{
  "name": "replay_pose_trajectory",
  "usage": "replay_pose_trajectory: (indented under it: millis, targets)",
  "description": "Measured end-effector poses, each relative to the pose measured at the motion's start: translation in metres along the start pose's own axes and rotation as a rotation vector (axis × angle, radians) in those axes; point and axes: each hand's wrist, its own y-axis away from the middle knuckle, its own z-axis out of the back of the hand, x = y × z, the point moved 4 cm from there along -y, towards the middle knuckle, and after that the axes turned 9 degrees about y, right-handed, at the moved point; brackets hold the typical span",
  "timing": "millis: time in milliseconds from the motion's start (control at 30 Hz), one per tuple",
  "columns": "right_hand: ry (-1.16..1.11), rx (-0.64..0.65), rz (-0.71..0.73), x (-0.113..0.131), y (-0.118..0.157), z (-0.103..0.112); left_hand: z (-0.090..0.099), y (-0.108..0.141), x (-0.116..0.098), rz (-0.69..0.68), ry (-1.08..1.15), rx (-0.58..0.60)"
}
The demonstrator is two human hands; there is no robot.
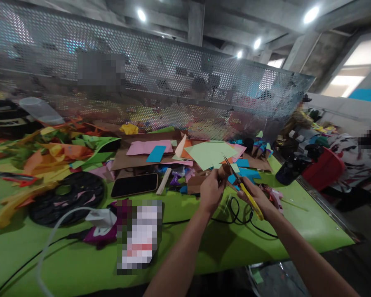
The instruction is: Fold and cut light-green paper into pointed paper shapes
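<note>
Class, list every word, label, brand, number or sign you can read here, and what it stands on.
None reads clearly.
Black container, pale band: blurred lettering, possibly ending "CY".
Purple block: white mark, unreadable.
Pixelated item: any text is masked.

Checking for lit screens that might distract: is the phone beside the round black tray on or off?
Apparently off: the phone lies face up, showing only dark glass, with no lit icons or text visible.

Ceiling lamps (311,15) and a window (357,62) glare over dim surroundings, with soft shadows on the green table (315,227) (some patches pixelated).
</note>
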Motion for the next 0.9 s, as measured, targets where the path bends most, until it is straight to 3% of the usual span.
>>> replay_pose_trajectory:
  millis: [567, 900]
  targets:
    - [-0.036, 0.007, -0.002, -0.004, 0.0, 0.007, 0.001, 0.0, -0.003, 0.004, 0.035, 0.053]
    - [0.146, -0.036, -0.035, 0.003, 0.003, 0.021, -0.001, 0.0, -0.001, -0.011, 0.157, 0.082]
